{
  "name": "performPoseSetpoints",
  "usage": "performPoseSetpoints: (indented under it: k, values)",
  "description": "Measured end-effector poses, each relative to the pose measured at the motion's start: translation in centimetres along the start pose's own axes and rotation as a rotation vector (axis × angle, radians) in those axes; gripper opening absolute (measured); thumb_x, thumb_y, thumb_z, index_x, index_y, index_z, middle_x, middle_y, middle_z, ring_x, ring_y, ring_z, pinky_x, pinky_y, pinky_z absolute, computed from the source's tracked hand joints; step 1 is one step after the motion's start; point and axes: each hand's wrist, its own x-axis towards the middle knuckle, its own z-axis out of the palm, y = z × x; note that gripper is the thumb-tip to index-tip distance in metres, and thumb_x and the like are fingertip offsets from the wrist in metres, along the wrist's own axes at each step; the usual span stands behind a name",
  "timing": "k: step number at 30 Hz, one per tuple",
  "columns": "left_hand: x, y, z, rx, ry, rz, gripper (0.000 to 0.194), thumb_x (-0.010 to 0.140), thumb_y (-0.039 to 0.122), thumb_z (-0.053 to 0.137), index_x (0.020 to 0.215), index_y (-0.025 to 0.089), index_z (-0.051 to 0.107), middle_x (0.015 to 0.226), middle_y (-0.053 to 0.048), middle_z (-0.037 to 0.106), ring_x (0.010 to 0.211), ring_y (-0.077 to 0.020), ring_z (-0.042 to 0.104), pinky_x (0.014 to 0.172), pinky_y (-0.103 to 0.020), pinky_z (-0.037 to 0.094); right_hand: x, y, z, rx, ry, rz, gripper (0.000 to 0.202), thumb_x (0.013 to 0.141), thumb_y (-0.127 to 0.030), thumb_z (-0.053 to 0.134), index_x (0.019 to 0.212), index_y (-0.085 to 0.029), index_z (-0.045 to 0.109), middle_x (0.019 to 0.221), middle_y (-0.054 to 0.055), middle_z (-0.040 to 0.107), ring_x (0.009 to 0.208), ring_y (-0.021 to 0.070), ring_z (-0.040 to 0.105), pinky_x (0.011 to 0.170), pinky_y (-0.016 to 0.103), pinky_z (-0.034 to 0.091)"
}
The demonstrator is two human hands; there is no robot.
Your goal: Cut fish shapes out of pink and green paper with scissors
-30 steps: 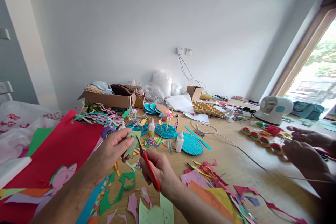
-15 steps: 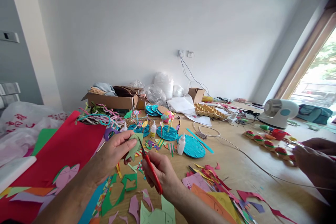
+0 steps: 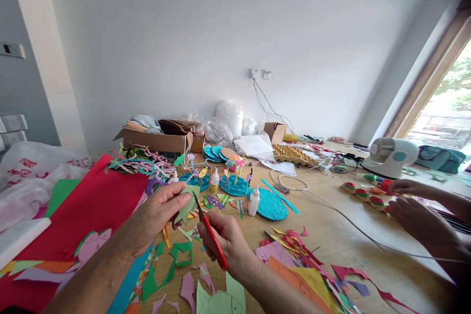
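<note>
A light green paper piece (image 3: 186, 206) is pinched between the thumb and fingers of my left hand (image 3: 167, 204). My right hand (image 3: 222, 240) is wrapped round the handles of red scissors (image 3: 214, 243), whose dark blades touch the upper right edge of the green paper. Below my hands lie dark green cut-outs (image 3: 165, 267), pink scraps (image 3: 188, 290) and a light green sheet (image 3: 221, 302) with a drawn outline. Just beyond stand a white glue bottle (image 3: 253, 202) and a blue disc (image 3: 271, 204).
Red sheets (image 3: 91, 201) cover the left side. Colored scraps (image 3: 309, 255) lie right of my forearm. A cable (image 3: 346, 221) crosses the table. Another person's hands (image 3: 415, 211) are at the right, near red and green pieces (image 3: 362, 195) and a white fan (image 3: 392, 157).
The other person's hands have moved left and farther over the table, reaching a red object. My own hands, the green paper and the scissors have barely shifted.
</note>
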Motion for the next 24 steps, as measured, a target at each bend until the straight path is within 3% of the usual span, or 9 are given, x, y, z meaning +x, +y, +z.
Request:
performPoseSetpoints:
  k: [14, 24]
  values:
    - [0.05, -0.1, -0.02, 0.119, 0.002, 0.017, 0.031, 0.084, 0.048, 0.052, 0.072, 0.021, 0.048, 0.064, 0.006, 0.037, 0.06, -0.0131, 0.031, 0.054, -0.027, 0.029, -0.25, -0.54, 0.0, 0.018, -0.033, 0.021, 0.02, 0.078, -0.026, 0.051, 0.06, -0.021, 0.045, 0.047, -0.007, 0.045, 0.04, 0.007, 0.039, 0.038, 0.017, 0.029]
    - [-0.2, -0.28, -0.05, 0.035, -0.01, -0.01, 0.026, 0.084, 0.045, 0.054, 0.076, 0.021, 0.05, 0.065, 0.006, 0.036, 0.059, -0.0132, 0.031, 0.055, -0.026, 0.028, -0.31, -0.98, 0.02, -0.017, -0.022, 0.033, 0.03, 0.081, -0.036, 0.056, 0.059, -0.021, 0.043, 0.047, -0.007, 0.043, 0.04, 0.0065, 0.038, 0.04, 0.019, 0.028]
